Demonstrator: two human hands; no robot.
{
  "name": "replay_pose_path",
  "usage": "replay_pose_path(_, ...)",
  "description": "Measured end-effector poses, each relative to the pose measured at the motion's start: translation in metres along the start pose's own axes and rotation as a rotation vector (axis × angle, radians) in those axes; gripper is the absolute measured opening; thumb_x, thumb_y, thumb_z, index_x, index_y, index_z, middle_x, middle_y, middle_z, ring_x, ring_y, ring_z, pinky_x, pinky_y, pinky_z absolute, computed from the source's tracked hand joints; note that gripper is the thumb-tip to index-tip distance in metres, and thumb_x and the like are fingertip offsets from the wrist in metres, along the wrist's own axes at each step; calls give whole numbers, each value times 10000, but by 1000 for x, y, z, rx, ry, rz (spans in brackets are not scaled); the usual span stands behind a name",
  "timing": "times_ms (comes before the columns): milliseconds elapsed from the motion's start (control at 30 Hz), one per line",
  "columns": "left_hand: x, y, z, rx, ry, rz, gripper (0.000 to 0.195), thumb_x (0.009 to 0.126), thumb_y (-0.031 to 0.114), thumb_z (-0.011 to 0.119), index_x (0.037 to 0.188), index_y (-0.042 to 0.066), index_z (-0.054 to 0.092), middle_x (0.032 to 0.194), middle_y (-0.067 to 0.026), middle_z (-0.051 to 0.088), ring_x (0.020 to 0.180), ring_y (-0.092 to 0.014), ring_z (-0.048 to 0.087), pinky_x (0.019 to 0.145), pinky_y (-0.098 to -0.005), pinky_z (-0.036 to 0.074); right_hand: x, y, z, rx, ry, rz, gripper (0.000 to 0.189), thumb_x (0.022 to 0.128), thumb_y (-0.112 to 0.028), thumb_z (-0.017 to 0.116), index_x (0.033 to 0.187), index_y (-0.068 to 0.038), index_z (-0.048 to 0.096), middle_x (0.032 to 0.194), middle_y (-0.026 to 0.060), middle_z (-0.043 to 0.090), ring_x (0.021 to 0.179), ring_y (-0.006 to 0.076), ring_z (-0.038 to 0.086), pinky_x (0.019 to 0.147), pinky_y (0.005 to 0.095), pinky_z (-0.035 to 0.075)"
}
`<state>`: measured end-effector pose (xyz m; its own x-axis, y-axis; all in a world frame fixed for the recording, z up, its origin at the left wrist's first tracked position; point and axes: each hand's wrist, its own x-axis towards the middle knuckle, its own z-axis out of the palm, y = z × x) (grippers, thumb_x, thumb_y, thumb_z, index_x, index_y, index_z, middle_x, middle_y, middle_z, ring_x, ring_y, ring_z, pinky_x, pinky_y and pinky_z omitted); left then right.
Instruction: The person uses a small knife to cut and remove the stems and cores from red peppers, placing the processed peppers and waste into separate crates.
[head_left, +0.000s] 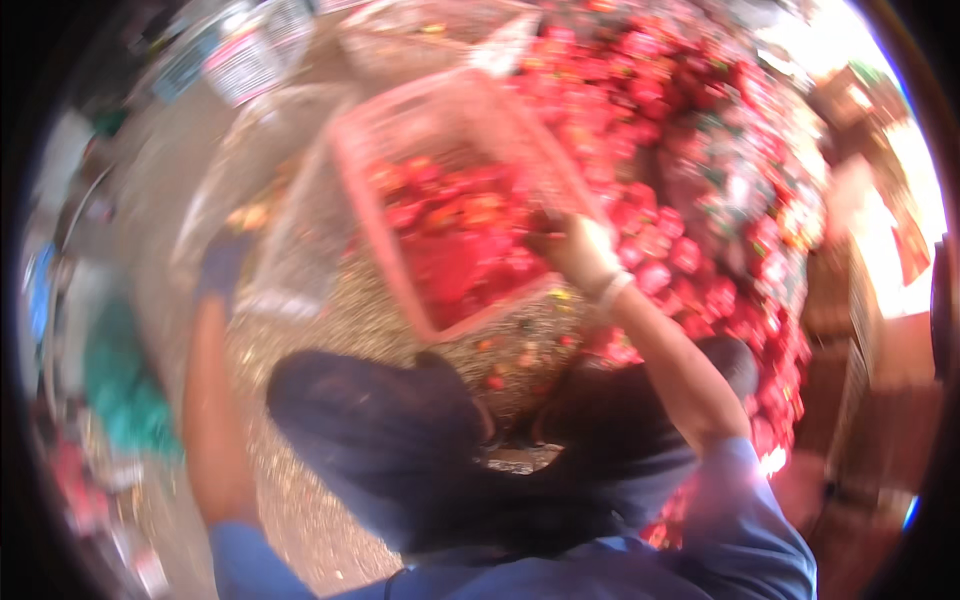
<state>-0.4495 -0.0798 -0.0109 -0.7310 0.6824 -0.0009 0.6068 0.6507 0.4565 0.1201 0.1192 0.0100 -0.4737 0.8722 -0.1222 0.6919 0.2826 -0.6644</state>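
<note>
My right hand (579, 251), in a pale glove, is over the right side of a red plastic crate (379, 247). A dark red, blurred thing is at its fingers, perhaps a pepper; whether it is gripped cannot be made out. Many red peppers (450, 206), some orange-tinged, lie in the crate. My left hand (225, 262), in a dark blue glove, reaches to the near left end of a pale crate (289, 247). Yellowish produce (249, 217) lies just beyond its fingers. Blur hides whether the left hand holds anything.
A large heap of red peppers (645, 90) spreads along the right. Another pale crate (442, 37) stands beyond the red one, with stacked baskets (244, 64) at the upper left. Green netting or cloth (127, 375) lies left; brown cartons (829, 300) stand right. Small pieces litter the floor.
</note>
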Motion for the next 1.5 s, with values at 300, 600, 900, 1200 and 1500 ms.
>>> replay_pose_path(300,-41,-28,83,115,-156,67,537,1031,300,675,1434,-49,618,1192,-238,742,1022,-337,699,948,-448,530,-82,98,-210,288,-113,-28,411,1087,-212,579,1467,-84,666,1102,15,747,684,86,593,598,242,542)
replay_pose_path(600,-87,-24,73,490,-221,133,490,1074,347,647,1344,-61,673,1150,-216,740,1060,-300,706,941,-441,536,-404,355,-253,256,533,890,490,1011,-431,761,1336,-69,706,1035,35,735,829,130,645,786,386,567)
replay_pose_path(900,-311,34,51,105,-58,98,468,1076,341,618,1317,-56,678,1153,-202,733,1053,-294,698,927,-433,551,-580,547,-194,568,1042,1442,740,908,-557,838,1455,-96,645,1379,165,711,1202,377,660,1020,757,470)
replay_pose_path(1200,-384,46,36,-20,-36,-27,450,1078,336,590,1290,-50,682,1155,-188,725,1046,-288,691,913,-426,565,-562,600,-200,150,941,1396,792,819,-569,916,1387,-104,620,1189,121,676,1068,365,645,917,771,528)
replay_pose_path(1500,-358,41,-2,-115,49,8,436,1081,331,561,1262,-45,687,1158,-174,717,1040,-283,683,900,-418,580,-491,501,-178,298,791,1265,641,966,-553,772,1410,-140,564,789,41,593,665,200,576,607,506,571)
